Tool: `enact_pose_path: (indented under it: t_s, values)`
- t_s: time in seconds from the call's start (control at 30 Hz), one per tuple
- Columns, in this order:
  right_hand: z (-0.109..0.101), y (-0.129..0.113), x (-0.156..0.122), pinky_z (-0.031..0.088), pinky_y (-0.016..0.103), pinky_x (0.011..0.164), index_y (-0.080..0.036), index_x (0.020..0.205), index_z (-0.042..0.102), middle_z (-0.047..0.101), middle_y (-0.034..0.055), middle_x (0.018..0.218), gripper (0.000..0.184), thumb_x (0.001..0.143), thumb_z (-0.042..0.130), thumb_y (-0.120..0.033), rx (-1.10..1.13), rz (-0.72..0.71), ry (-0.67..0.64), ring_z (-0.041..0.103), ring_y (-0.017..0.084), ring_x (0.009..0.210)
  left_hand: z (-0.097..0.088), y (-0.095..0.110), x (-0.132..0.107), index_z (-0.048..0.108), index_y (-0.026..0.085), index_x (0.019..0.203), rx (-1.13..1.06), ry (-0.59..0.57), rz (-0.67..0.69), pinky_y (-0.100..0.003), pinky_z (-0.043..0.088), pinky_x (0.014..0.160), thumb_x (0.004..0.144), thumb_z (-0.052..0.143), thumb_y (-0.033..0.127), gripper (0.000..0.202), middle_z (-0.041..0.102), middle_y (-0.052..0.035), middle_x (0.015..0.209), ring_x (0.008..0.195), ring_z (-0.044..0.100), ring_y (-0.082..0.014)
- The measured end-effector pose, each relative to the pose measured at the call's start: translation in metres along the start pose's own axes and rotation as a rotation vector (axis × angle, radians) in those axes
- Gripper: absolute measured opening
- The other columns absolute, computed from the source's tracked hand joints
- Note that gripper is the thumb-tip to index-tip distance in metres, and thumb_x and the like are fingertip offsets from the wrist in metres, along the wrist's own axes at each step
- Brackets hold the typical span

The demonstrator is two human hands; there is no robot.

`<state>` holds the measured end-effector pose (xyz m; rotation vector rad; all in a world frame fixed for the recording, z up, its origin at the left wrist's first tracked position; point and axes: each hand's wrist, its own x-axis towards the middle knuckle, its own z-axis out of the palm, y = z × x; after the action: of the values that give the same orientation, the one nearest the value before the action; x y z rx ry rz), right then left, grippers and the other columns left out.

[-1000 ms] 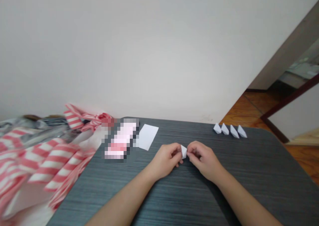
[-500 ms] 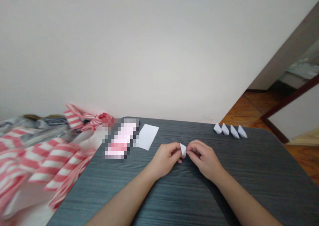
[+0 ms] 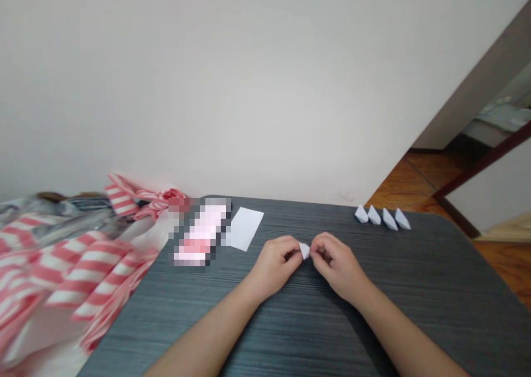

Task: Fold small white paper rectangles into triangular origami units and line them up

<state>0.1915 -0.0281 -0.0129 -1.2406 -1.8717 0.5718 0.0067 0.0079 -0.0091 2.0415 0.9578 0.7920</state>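
A small folded piece of white paper [image 3: 304, 251] is pinched between my left hand [image 3: 276, 263] and my right hand [image 3: 338, 269], just above the dark grey wood-grain table [image 3: 415, 272]. Its pointed end sticks out towards the left, and the fingers hide the rest. Beyond my hands, at the far table edge, several folded white paper pieces [image 3: 382, 217] stand in a row. A flat rectangular sheet of white paper [image 3: 246, 229] lies to the left of my hands.
A pixelated pink and white item [image 3: 202, 233] lies beside the sheet. Red and white striped cloth [image 3: 83, 269] is heaped off the table's left side. A white wall [image 3: 249, 89] rises behind the table, and a wooden floor [image 3: 418, 183] shows to the right.
The small paper piece has turned slightly and sits deeper between my fingers. Both hands have closed in a little around it.
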Motion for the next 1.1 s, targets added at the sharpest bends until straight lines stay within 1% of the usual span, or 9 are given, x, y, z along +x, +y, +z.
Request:
enact_pose_path:
  t_s: [0.23, 0.37, 0.5, 0.67, 0.93, 1.1]
  values:
    - [0.0013, -0.0003, -0.0001, 0.043, 0.025, 0.062, -0.021, 0.083, 0.056, 0.058, 0.0021, 0.081, 0.016, 0.083, 0.053, -0.006, -0.005, -0.030, 0.009, 0.054, 0.015, 0.069, -0.0004, 0.0004, -0.0013, 0.066, 0.017, 0.071, -0.018, -0.006, -0.095, -0.022, 0.037, 0.061, 0.085, 0.052, 0.017, 0.020, 0.063, 0.0004, 0.065, 0.063, 0.055, -0.0138]
    - [0.0008, -0.0008, -0.0003, 0.043, 0.025, 0.063, -0.021, 0.084, 0.055, 0.059, 0.0026, 0.083, 0.016, 0.084, 0.053, -0.005, -0.007, -0.037, -0.017, 0.055, 0.016, 0.071, 0.0000, 0.0003, -0.0019, 0.065, 0.017, 0.068, -0.044, -0.005, -0.146, -0.022, 0.037, 0.059, 0.085, 0.052, 0.017, 0.021, 0.063, 0.0011, 0.062, 0.061, 0.055, -0.0134]
    - [-0.0001, -0.0010, -0.0003, 0.044, 0.026, 0.067, -0.021, 0.085, 0.055, 0.059, 0.0032, 0.085, 0.016, 0.086, 0.051, -0.005, -0.018, -0.036, -0.013, 0.056, 0.017, 0.075, -0.0001, 0.0001, -0.0020, 0.066, 0.017, 0.070, -0.078, -0.014, -0.139, -0.022, 0.039, 0.059, 0.085, 0.051, 0.017, 0.022, 0.064, 0.0008, 0.063, 0.062, 0.057, -0.0135]
    - [-0.0006, -0.0017, -0.0004, 0.045, 0.026, 0.067, -0.021, 0.085, 0.055, 0.059, 0.0035, 0.085, 0.015, 0.087, 0.051, -0.007, -0.020, -0.040, -0.012, 0.057, 0.017, 0.075, 0.0010, -0.0021, -0.0027, 0.068, 0.017, 0.074, -0.098, -0.022, -0.142, -0.022, 0.040, 0.060, 0.086, 0.051, 0.018, 0.020, 0.065, 0.0005, 0.065, 0.062, 0.058, -0.0136]
    - [-0.0016, -0.0038, -0.0002, 0.047, 0.027, 0.069, -0.021, 0.083, 0.057, 0.061, 0.0042, 0.084, 0.016, 0.088, 0.052, -0.007, -0.002, -0.045, -0.016, 0.058, 0.017, 0.076, 0.0024, -0.0031, -0.0032, 0.067, 0.016, 0.074, -0.089, -0.004, -0.152, -0.022, 0.040, 0.059, 0.086, 0.051, 0.018, 0.020, 0.064, 0.0002, 0.065, 0.062, 0.058, -0.0136]
    - [-0.0023, -0.0047, 0.0001, 0.049, 0.030, 0.075, -0.021, 0.091, 0.064, 0.065, 0.0064, 0.091, 0.016, 0.090, 0.052, -0.009, 0.052, -0.047, -0.001, 0.062, 0.019, 0.084, 0.0020, -0.0039, -0.0025, 0.067, 0.016, 0.075, -0.073, 0.020, -0.151, -0.022, 0.039, 0.060, 0.086, 0.051, 0.017, 0.020, 0.065, 0.0001, 0.066, 0.063, 0.058, -0.0134]
